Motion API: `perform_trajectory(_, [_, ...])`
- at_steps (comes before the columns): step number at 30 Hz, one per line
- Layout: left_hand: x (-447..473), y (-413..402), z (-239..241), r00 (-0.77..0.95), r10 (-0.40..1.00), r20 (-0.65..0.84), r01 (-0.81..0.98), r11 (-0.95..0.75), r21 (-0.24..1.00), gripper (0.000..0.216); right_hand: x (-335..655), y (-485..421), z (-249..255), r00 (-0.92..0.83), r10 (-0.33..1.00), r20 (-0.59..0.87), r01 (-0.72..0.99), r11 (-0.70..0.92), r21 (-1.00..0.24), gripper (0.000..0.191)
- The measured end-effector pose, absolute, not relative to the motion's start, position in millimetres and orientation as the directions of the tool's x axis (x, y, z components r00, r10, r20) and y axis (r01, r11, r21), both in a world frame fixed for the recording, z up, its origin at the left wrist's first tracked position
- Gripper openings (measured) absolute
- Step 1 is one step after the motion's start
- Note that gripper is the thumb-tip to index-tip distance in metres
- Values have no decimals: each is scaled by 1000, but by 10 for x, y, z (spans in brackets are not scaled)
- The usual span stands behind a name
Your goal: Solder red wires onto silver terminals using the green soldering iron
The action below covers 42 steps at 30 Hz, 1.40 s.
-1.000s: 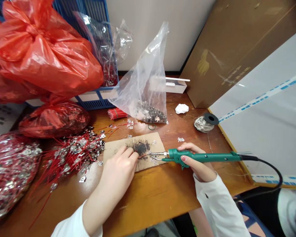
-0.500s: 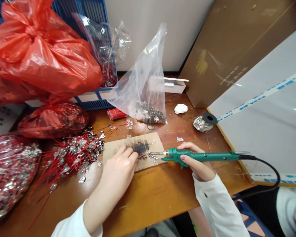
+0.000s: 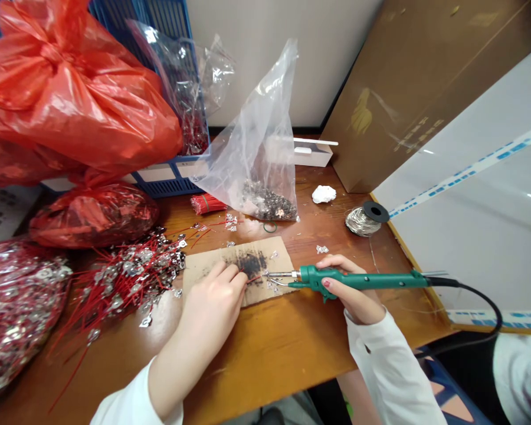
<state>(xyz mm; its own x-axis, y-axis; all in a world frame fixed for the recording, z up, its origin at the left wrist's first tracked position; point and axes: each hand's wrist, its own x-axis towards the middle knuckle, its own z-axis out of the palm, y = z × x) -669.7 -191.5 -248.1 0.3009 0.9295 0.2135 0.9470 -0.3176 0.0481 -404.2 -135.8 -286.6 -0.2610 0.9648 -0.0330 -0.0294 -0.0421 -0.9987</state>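
Note:
My right hand [image 3: 351, 289] is wrapped round a green soldering iron [image 3: 363, 280], whose metal tip points left at a small metal piece on a scorched cardboard pad [image 3: 236, 267]. My left hand [image 3: 215, 301] rests on the pad with its fingers pinched on a thin red wire [image 3: 255, 278] that ends right at the iron's tip. The iron's black cable runs off to the right.
A heap of red wires with metal tabs [image 3: 128, 271] lies left of the pad. Red plastic bags [image 3: 71, 88] and a blue crate [image 3: 168, 177] stand behind it. A clear bag of parts [image 3: 261, 159], a solder spool [image 3: 363, 219] and a brown board [image 3: 407, 88] stand at the back right.

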Motion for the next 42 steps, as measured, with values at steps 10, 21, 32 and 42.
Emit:
perform_trajectory(10, [-6734,-1930,-2436,275,935,223,947,-303,106,18,-4055,-1354,-2876,-272,962,-13,-65,-32,-997,27])
perform_trajectory(21, [-6833,-1928,-2386,234,935,267,958,-268,98,16,-4126,-1319,-2826,-209,977,33,-299,-32,-954,40])
perform_trajectory(32, [-6868,-1926,-2379,240,910,337,956,-281,79,22,-4156,-1344,-2799,-132,991,23,-389,-31,-921,32])
perform_trajectory(42, [-6890,-1916,-2366,240,904,353,956,-284,77,24,-4158,-1322,-2817,-139,967,212,-354,152,-923,32])
